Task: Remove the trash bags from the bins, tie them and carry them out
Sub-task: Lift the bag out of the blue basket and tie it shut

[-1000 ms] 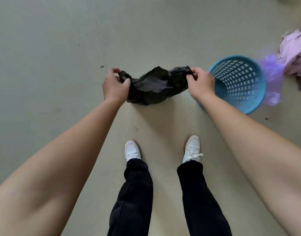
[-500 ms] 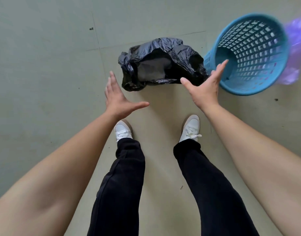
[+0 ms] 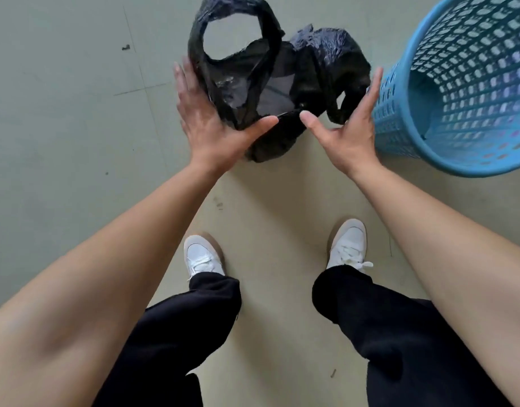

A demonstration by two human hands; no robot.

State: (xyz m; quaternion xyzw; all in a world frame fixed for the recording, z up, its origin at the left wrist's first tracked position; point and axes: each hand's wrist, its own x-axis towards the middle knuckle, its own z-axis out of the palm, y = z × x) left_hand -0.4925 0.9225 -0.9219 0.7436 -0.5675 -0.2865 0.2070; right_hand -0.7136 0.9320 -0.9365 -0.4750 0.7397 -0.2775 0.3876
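The black trash bag (image 3: 320,54) sits on the floor (image 3: 61,127) between the two hands, a little beyond the palms. Neither hand holds it. The left hand (image 3: 205,124) is spread wide, its straight fingers lying along the bag's left flank and its thumb (image 3: 261,124) stretched inward across the bag's near edge. Whether skin actually presses the plastic cannot be told. The right hand (image 3: 349,136) mirrors it on the other side, flat, with its fingers pointing away from the person. Its thumb (image 3: 311,120) reaches inward toward the left one, and the two thumb tips are near each other but apart.

One handle loop (image 3: 269,27) stands up past the left fingertips, and a second loop (image 3: 345,108) droops just inside the right palm. The bag's mouth gapes between them, untied.

The blue bin (image 3: 458,168) is just outside the right hand's fingers, its latticed wall close beside them. Both forearms are bare and extend forward and down, converging toward the bag. Below the wrists stand two white shoes (image 3: 204,255) and dark trouser legs (image 3: 399,333).
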